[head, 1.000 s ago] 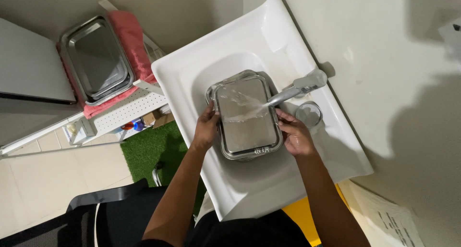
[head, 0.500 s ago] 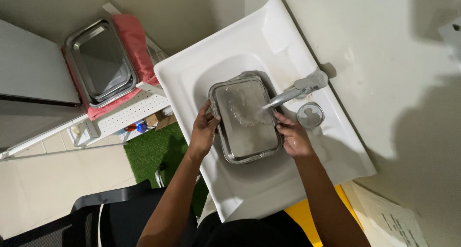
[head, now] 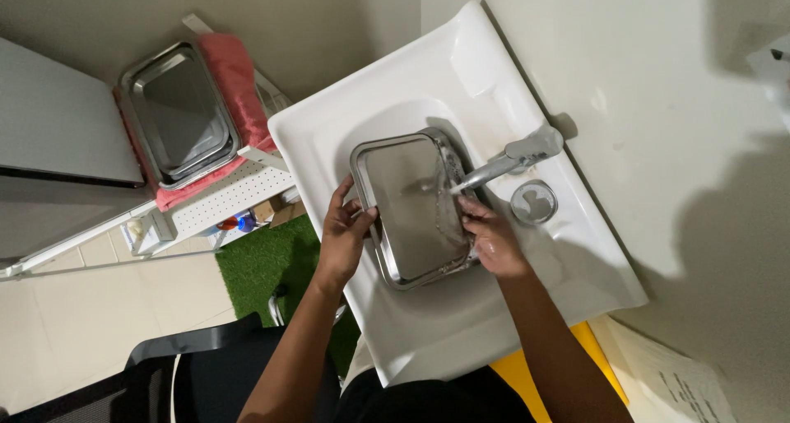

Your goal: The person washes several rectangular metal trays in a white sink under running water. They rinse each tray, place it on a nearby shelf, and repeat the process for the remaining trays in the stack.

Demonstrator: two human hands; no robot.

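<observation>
Steel tray (head: 411, 209) sits in the white sink (head: 461, 324), right under the faucet (head: 514, 160) with water running onto it. Left hand (head: 344, 234) has its grip clenched on the tray's left rim, right hand (head: 492, 240) grasps the right rim. More trays (head: 177, 114) stacked well left of the sink.

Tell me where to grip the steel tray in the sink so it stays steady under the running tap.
Probably by the rolled rim of the steel tray, on its two long sides, coming in from the sink's front edge. The left hand already pinches the left rim; the right hand is at the right rim. The faucet crowds the back.
</observation>
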